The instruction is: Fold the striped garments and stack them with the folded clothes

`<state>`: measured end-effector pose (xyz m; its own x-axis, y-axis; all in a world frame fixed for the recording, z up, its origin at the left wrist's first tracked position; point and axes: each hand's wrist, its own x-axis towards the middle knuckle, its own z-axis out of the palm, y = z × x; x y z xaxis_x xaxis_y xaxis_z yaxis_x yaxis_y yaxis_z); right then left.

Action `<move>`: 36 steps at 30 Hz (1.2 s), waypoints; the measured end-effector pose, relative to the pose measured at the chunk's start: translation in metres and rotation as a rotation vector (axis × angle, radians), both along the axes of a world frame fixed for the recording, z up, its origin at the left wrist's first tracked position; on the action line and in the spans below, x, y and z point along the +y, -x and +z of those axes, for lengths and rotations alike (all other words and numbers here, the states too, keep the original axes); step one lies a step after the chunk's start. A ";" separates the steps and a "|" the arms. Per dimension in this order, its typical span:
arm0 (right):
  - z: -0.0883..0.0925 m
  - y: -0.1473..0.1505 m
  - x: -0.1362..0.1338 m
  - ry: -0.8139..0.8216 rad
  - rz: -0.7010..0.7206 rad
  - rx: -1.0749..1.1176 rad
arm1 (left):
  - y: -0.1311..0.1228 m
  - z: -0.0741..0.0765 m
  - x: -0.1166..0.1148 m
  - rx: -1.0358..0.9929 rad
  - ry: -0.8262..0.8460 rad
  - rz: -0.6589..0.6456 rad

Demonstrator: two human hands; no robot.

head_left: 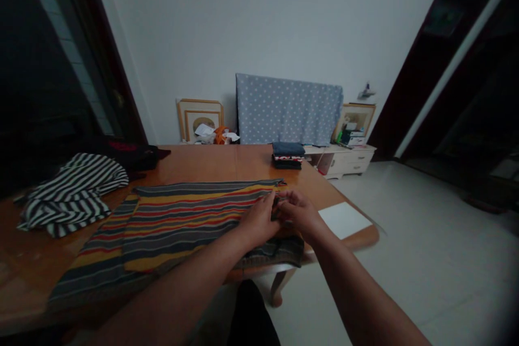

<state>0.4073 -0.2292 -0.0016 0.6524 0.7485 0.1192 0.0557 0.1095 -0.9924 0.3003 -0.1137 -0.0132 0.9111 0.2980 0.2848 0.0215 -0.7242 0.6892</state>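
A multicoloured striped garment (pixel 182 221) in yellow, red and grey lies folded over on the wooden table (pixel 211 162). My left hand (pixel 259 221) is on its right part, fingers closed on the fabric. My right hand (pixel 298 212) meets it from the right, pinching the folded edge near the fingertips of my left hand. A darker layer of the cloth (pixel 279 251) hangs over the near table edge below my hands. A black-and-white striped garment (pixel 68 194) lies crumpled at the table's left.
A folded stack of clothes (pixel 287 155) stands at the table's far side. A white sheet or board (pixel 344 220) lies at the right corner. Behind the table are a polka-dot board, picture frames, and a low white drawer unit. Tiled floor lies to the right.
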 end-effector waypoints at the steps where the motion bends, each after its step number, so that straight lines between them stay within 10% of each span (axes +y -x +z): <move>1: 0.004 0.000 0.002 -0.046 0.007 0.044 | -0.006 0.002 0.002 -0.029 0.067 0.034; 9: -0.007 -0.029 0.008 -0.216 -0.231 0.434 | -0.010 0.064 0.057 -0.186 0.732 0.170; 15: -0.019 -0.028 0.031 -0.060 -0.098 0.673 | -0.002 0.098 0.068 -0.157 0.881 0.148; 22: -0.008 0.002 0.068 -0.118 -0.031 0.723 | -0.003 0.098 0.073 -0.128 0.907 0.141; 27: -0.012 0.029 0.072 -0.060 0.434 0.798 | -0.004 0.095 0.073 -0.116 0.911 0.147; 36: -0.022 -0.002 0.071 -0.001 0.012 0.819 | -0.001 0.092 0.067 -0.081 0.913 0.083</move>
